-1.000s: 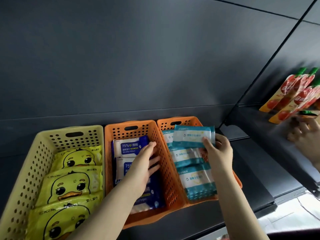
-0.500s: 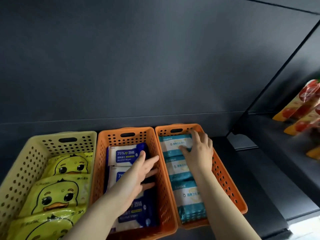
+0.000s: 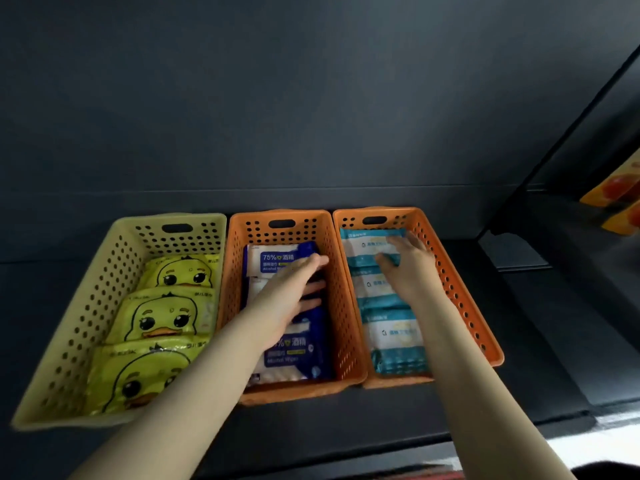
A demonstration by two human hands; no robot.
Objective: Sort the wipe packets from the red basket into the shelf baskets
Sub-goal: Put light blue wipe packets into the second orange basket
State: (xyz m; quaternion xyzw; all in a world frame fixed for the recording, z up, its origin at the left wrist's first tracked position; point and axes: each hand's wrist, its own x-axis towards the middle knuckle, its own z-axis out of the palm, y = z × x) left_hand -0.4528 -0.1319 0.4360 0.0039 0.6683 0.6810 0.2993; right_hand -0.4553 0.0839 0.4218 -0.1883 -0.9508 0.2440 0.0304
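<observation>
Under the right hand [image 3: 405,268], at the far end of the outer orange basket [image 3: 460,292], the rearmost teal packet [image 3: 360,245] is pressed flat by straight, spread fingers; nothing is gripped. Nearer the wrist, more teal packets are seen lying in a row. The left hand [image 3: 294,296] is laid, fingers straight and slightly apart, on the blue alcohol-wipe packets [image 3: 298,355] in the middle orange basket [image 3: 239,271]; no packet is clasped there either. Beyond that hand's outer side, duck packets [image 3: 162,317] are stacked in the yellow basket [image 3: 104,271]. The red basket is not shown.

Trouble is most likely to be caused by the withdrawal. If the right palm is dragged back rather than lifted, the slick film could be pulled toward the wrist and the row rucked up or pushed over its neighbour. The same could be done to the blue stack under the left hand. Should either press be made too hard, a light basket could be shoved along the shelf.
</observation>
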